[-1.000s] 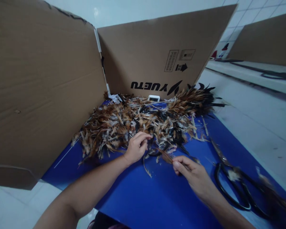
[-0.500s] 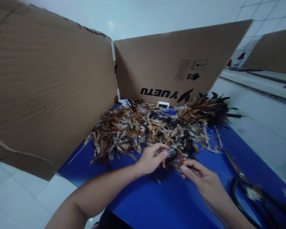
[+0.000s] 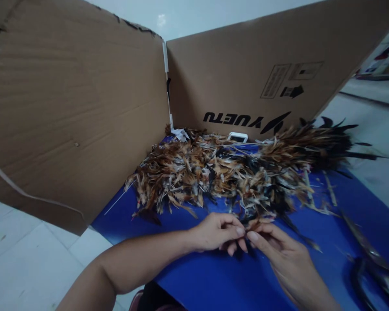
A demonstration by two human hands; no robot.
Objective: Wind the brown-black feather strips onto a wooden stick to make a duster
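Just in front of a large pile of brown, black and pale feathers (image 3: 194, 172), my two hands meet fingertip to fingertip over the blue tabletop (image 3: 220, 280). My right hand (image 3: 278, 246) pinches a small brown feather (image 3: 254, 223) between thumb and forefinger. The thumb and forefinger of my left hand (image 3: 218, 233) are pressed together right beside it, with the other fingers curled below. What the left fingertips hold is too small to make out. A dark feather (image 3: 300, 233) lies on the table behind my right hand.
Large black-handled scissors (image 3: 366, 250) lie at the right, partly out of view. Cardboard panels stand at the left (image 3: 78, 95) and at the back (image 3: 227, 73). A small white-framed device (image 3: 237, 137) sits behind the pile. A long feather bundle (image 3: 311, 144) juts past the table's right edge.
My hands have come together from slightly apart, the left moving right and down. The dark feathers by my left fingers are no longer there. The view has turned left.
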